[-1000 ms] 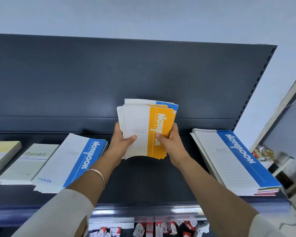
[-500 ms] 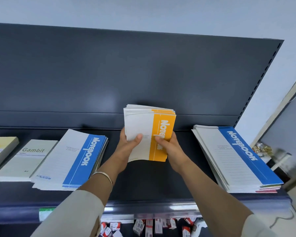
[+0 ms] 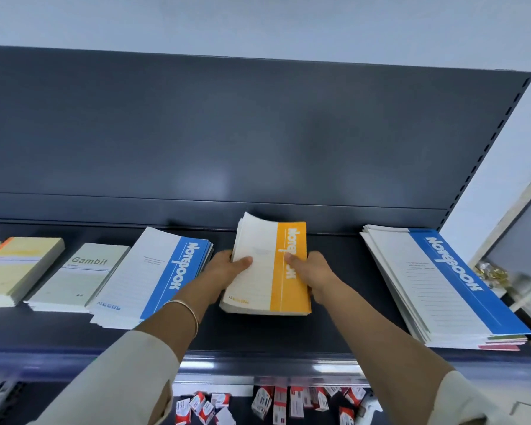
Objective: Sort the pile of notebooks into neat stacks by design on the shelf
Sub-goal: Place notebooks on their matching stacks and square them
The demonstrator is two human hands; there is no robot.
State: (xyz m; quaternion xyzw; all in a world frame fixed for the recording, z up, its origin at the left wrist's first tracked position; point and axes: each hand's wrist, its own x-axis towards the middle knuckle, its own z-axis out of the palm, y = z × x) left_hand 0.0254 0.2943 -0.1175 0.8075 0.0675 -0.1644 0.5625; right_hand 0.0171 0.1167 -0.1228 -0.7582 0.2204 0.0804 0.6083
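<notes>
orange stack, held on both sides

head view: left grip (image 3: 227,268) and right grip (image 3: 314,271) each clasp a long edge of the orange notebook stack (image 3: 267,271), thumbs on the top cover. it is low over the shelf (image 3: 334,320), between the left blue stack (image 3: 154,274) and the right blue stack (image 3: 442,286). judged light, with soft covers that slide (sheets fan at the far end). best held on both sides, mid-length.

There are two blue-banded stacks: left blue stack (image 3: 154,274), right blue stack (image 3: 442,286). One orange-banded stack (image 3: 259,286), one Gambit stack (image 3: 83,279), one pale yellow stack (image 3: 19,268).
</notes>
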